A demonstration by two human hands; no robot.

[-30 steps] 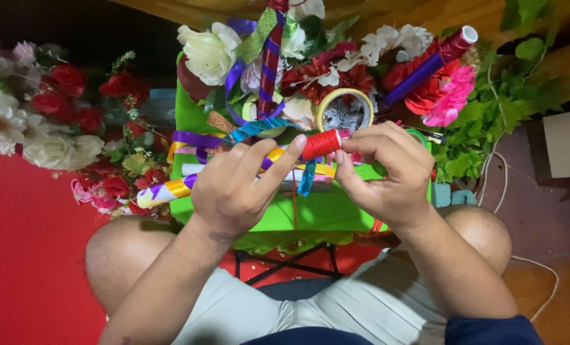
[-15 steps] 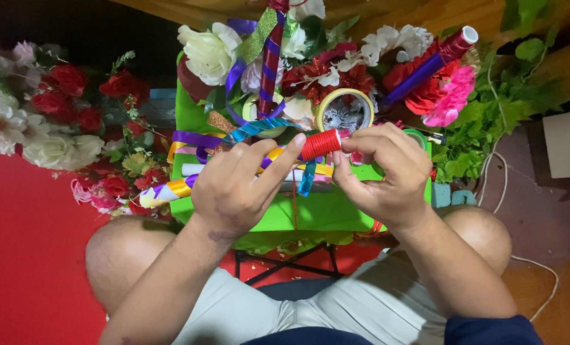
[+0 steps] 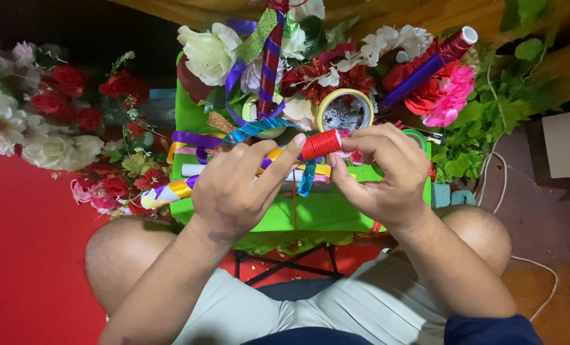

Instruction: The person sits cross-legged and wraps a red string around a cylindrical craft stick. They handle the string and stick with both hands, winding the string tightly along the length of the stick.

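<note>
Hands, left hand (image 3: 234, 185) and right hand (image 3: 384, 176), pinching cylindrical red thread spool (image 3: 320, 144); glossy ribbons (image 3: 195, 139) beneath

This looks like a home craft corner for flower decorating: artificial flowers (image 3: 55, 121) crowd a small green surface (image 3: 310, 214) strewn with coloured ribbons (image 3: 195, 139) and a tape roll (image 3: 344, 110), above a wooden floor (image 3: 540, 287) with a loose cable (image 3: 540, 268).

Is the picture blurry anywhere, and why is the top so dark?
Head view: the red thread spool and both hands, left hand and right hand, look sharp; the flowers at the left edge are softer; light falls brightly on the middle, the upper left corner stays in shadow.
</note>
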